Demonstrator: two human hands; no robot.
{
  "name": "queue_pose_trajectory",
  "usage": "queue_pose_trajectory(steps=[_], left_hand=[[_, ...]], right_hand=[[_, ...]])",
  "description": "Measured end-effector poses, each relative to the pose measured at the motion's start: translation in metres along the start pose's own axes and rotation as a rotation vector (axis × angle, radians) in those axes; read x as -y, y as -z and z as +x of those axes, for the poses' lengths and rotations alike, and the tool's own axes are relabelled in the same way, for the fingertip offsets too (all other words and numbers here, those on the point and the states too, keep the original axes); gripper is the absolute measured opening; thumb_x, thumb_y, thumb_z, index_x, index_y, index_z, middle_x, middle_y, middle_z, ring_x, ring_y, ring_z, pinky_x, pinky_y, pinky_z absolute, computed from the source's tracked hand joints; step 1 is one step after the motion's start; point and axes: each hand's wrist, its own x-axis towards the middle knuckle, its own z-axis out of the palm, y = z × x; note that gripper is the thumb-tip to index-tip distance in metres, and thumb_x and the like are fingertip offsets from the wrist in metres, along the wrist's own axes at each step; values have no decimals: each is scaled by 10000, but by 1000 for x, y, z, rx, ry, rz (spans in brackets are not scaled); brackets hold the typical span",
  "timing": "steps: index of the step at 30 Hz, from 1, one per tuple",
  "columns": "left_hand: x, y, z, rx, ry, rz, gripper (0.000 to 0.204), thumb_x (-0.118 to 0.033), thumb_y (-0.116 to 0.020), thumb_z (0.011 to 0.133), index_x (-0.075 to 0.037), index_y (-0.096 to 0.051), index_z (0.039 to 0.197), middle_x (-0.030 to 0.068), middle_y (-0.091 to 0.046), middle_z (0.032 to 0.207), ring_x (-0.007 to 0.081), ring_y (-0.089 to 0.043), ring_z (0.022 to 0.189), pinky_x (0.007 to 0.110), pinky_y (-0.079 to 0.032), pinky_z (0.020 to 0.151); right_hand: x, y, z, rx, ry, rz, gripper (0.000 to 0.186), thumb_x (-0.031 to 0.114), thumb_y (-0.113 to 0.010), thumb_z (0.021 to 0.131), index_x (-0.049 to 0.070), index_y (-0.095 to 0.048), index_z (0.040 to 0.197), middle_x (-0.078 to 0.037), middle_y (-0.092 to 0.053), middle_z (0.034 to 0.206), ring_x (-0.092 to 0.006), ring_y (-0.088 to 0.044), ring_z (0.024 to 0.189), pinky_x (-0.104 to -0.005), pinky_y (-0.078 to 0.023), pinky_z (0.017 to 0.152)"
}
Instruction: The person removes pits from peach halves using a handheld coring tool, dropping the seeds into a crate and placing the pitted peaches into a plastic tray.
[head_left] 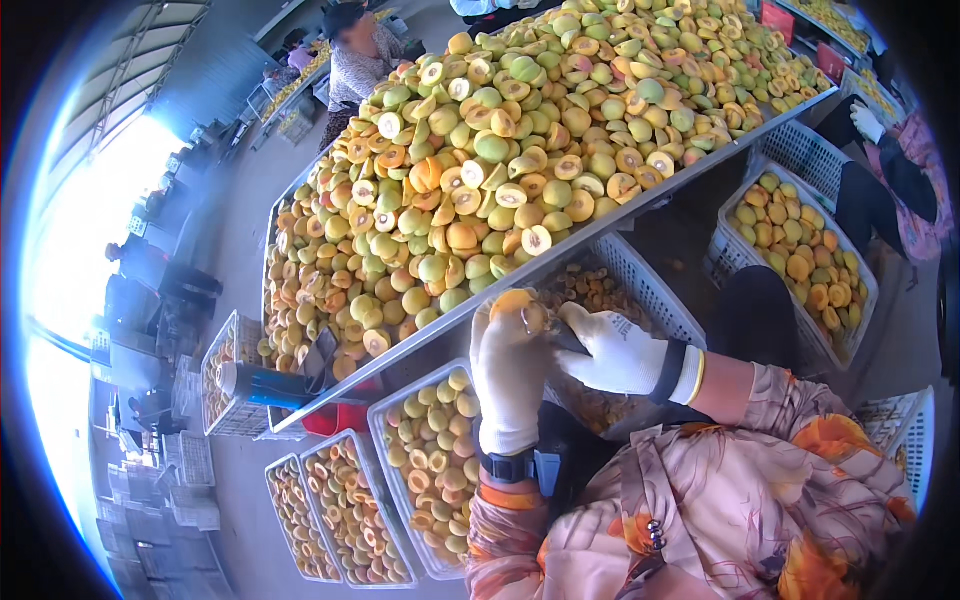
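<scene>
In my gloved left hand [507,370], a yellow peach half [521,308] is held up near the table's front edge. My gloved right hand [615,352] is close beside it, its fingers closed round a small hand tool; a thin metal loop shows against the peach's cut face, while the handle is mostly hidden. Both gloves are white. Just beyond my hands, a heap of halved peaches [480,170] covers the metal-rimmed table [600,238]. Below my hands stands a crate [650,290] with brownish pits and scraps in it.
To the left on the floor, crates [375,415] of peach halves stand side by side. Another full crate [868,300] is at the right, near a co-worker's gloved hand [866,122]. A blue cylinder [262,384] lies by the table's left corner. One person [360,65] stands beyond the table.
</scene>
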Motion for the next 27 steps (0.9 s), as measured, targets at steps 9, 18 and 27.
queue_pose_trajectory(steps=[9,18,27], left_hand=[[-34,-25,-55,-17,-27,-5,442,-319,-599,983,20,-583,1268,167,-672,1072,174,-605,874,308,-498,796],[-30,-37,-89,-315,-299,259,480,-431,-531,1036,16,-640,1173,126,-704,924,139,-601,738,259,-492,661],[-32,-43,-93,-266,-388,200,462,-409,-496,1059,22,-641,1140,143,-700,890,157,-604,686,268,-497,637]], right_hand=[[40,0,-34,36,15,-7,298,163,-706,877,-17,-535,1042,-258,-667,783,-448,-673,746,-480,-515,624],[76,0,-47,201,31,122,342,178,-701,857,-50,-563,1070,-272,-681,864,-450,-682,832,-473,-531,708],[74,-5,-48,291,102,217,345,133,-660,850,-59,-596,1129,-196,-693,912,-344,-695,806,-396,-552,746]])
